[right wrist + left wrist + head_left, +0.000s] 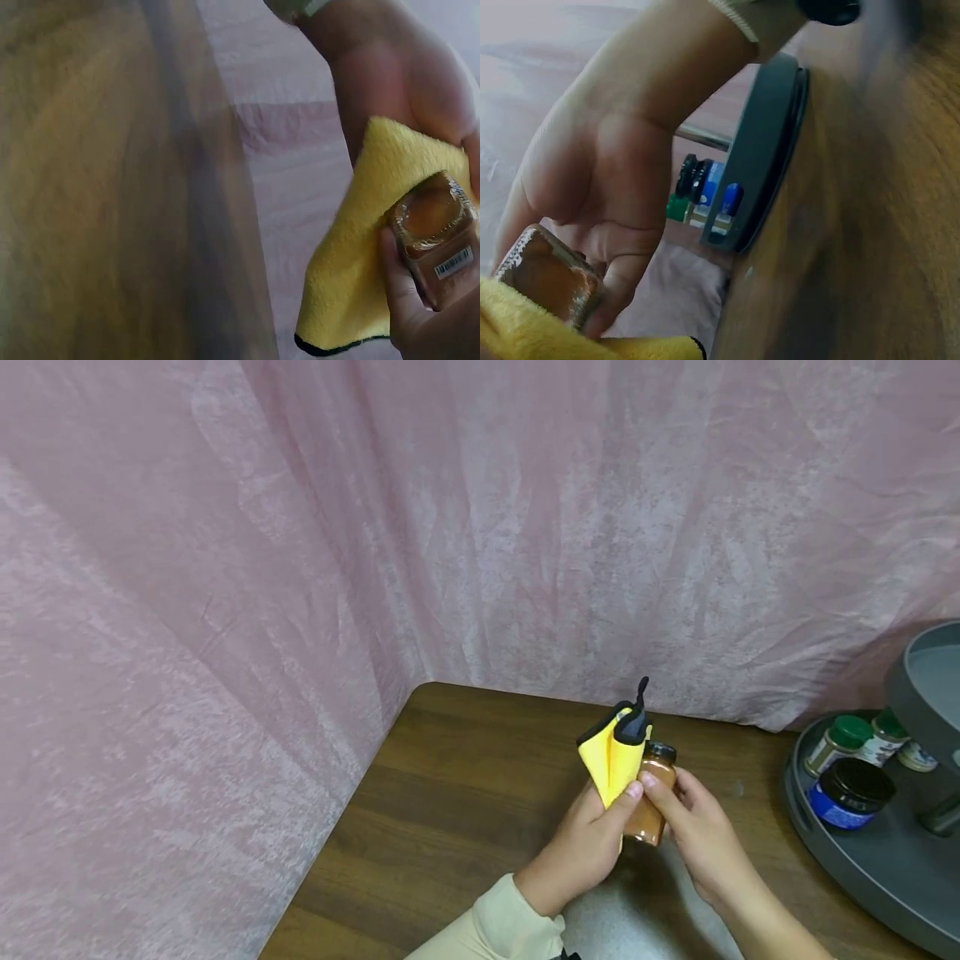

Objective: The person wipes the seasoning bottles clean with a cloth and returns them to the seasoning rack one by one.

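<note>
A square-sided spice jar (647,820) with a black cap and orange-brown powder is in my right hand (697,831), gripped between thumb and fingers. My left hand (581,847) holds a yellow cloth (611,756) with black edging and a dark hanging loop, pressing it to the jar's left side. Both thumbs lie close together on the near face. From the left wrist, the jar's base (551,281) shows above the fold of cloth (525,330). A barcode label marks the jar (454,261) in the right wrist view, where the cloth hangs down beside it.
At the right stands a grey two-tier round rack (798,802). Its lower tier carries a black-lidded jar with a blue label (843,802) and several spice bottles, including one green-capped bottle (846,735). The brown wooden table (450,793) meets a pink curtain (525,568) behind and left.
</note>
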Action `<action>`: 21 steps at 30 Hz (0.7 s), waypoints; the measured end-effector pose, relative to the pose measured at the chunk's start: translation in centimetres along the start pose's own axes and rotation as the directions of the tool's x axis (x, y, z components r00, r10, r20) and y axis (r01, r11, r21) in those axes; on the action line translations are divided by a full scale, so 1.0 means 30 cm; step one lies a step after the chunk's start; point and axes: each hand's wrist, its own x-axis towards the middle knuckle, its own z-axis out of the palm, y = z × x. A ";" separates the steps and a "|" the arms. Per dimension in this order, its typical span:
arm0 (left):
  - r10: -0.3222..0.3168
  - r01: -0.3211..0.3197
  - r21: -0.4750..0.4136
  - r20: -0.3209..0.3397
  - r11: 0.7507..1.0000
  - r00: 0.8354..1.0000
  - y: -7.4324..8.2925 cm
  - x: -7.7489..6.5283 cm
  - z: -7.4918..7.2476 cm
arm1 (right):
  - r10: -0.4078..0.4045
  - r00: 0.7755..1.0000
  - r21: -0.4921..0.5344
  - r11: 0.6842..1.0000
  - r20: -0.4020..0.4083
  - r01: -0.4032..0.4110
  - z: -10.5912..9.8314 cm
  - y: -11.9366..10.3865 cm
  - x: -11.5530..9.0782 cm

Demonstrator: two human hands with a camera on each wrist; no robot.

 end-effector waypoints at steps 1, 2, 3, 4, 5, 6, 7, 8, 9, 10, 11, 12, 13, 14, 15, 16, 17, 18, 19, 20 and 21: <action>-0.009 0.009 -0.031 -0.006 0.999 1.000 0.000 0.001 -0.004 | -0.012 1.000 -0.038 0.999 0.011 0.012 0.009 -0.002 -0.008; -0.021 0.021 -0.063 -0.010 0.998 1.000 0.002 0.002 -0.008 | -0.022 1.000 -0.067 0.997 0.022 0.023 0.016 -0.003 -0.015; -0.033 0.032 -0.098 -0.003 0.995 0.999 0.003 0.003 -0.010 | -0.033 0.999 -0.097 0.995 0.029 0.035 0.021 -0.003 -0.020; -0.044 0.044 -0.120 -0.001 0.992 0.999 0.003 0.002 -0.012 | -0.044 0.998 -0.112 0.993 0.034 0.047 0.025 -0.004 -0.025; -0.052 0.052 -0.129 0.001 0.990 0.999 0.004 0.002 -0.013 | -0.054 0.998 -0.119 0.991 0.035 0.058 0.026 -0.005 -0.028; -0.052 0.052 -0.135 0.004 0.989 0.999 0.005 0.001 -0.012 | -0.061 0.998 -0.123 0.990 0.034 0.065 0.026 -0.006 -0.030; -0.046 0.047 -0.134 0.007 0.990 0.999 0.005 0.001 -0.011 | -0.067 0.997 -0.121 0.990 0.031 0.071 0.025 -0.006 -0.030; -0.040 0.040 -0.127 0.008 0.991 0.999 0.006 0.000 -0.009 | -0.071 0.997 -0.120 0.990 0.025 0.074 0.023 -0.006 -0.029; -0.030 0.031 -0.116 0.006 0.993 1.000 0.006 0.000 -0.007 | -0.072 0.997 -0.117 0.990 0.017 0.073 0.020 -0.007 -0.027; -0.022 0.021 -0.099 0.000 0.995 1.000 0.006 0.000 -0.004 | -0.069 0.998 -0.112 0.991 0.006 0.070 0.018 -0.008 -0.024; -0.013 0.013 -0.088 0.000 0.996 1.000 0.005 0.000 -0.001 | -0.065 0.998 -0.108 0.992 -0.004 0.064 0.014 -0.008 -0.021; -0.005 0.005 -0.069 -0.002 0.998 1.000 0.005 0.000 0.002 | -0.057 0.998 -0.103 0.993 -0.016 0.055 0.011 -0.008 -0.017; -0.004 0.003 -0.050 -0.005 0.999 1.000 0.005 -0.001 0.005 | -0.050 0.998 -0.097 0.994 -0.030 0.046 0.007 -0.007 -0.012; -0.005 0.005 -0.030 -0.005 1.000 1.000 0.005 -0.003 0.007 | -0.042 0.998 -0.091 0.995 -0.044 0.038 0.003 -0.007 -0.007; -0.008 0.008 -0.009 -0.005 1.000 1.000 0.005 -0.004 0.010 | -0.034 0.998 -0.082 0.996 -0.058 0.029 -0.002 -0.007 -0.002; -0.013 0.013 0.012 0.001 1.000 1.000 0.004 -0.006 0.012 | -0.029 0.997 -0.064 0.998 -0.071 0.024 -0.008 -0.007 0.003; -0.015 0.014 0.031 0.013 0.999 1.000 0.003 -0.009 0.014 | -0.025 0.996 -0.041 0.999 -0.081 0.022 -0.015 -0.006 0.009; -0.017 0.016 0.057 0.021 0.998 1.000 0.003 -0.013 0.016 | -0.021 0.995 -0.022 1.000 -0.094 0.019 -0.023 -0.004 0.014; -0.015 0.012 0.086 0.033 0.996 0.999 0.003 -0.016 0.017 | -0.017 0.994 0.004 1.000 -0.106 0.017 -0.032 -0.003 0.019; -0.006 0.000 0.113 0.050 0.994 0.999 0.003 -0.018 0.018 | -0.014 0.993 0.020 1.000 -0.121 0.017 -0.040 -0.001 0.024; 0.005 -0.015 0.141 0.066 0.990 0.998 0.003 -0.019 0.020 | -0.010 0.991 0.047 0.999 -0.134 0.016 -0.049 0.000 0.029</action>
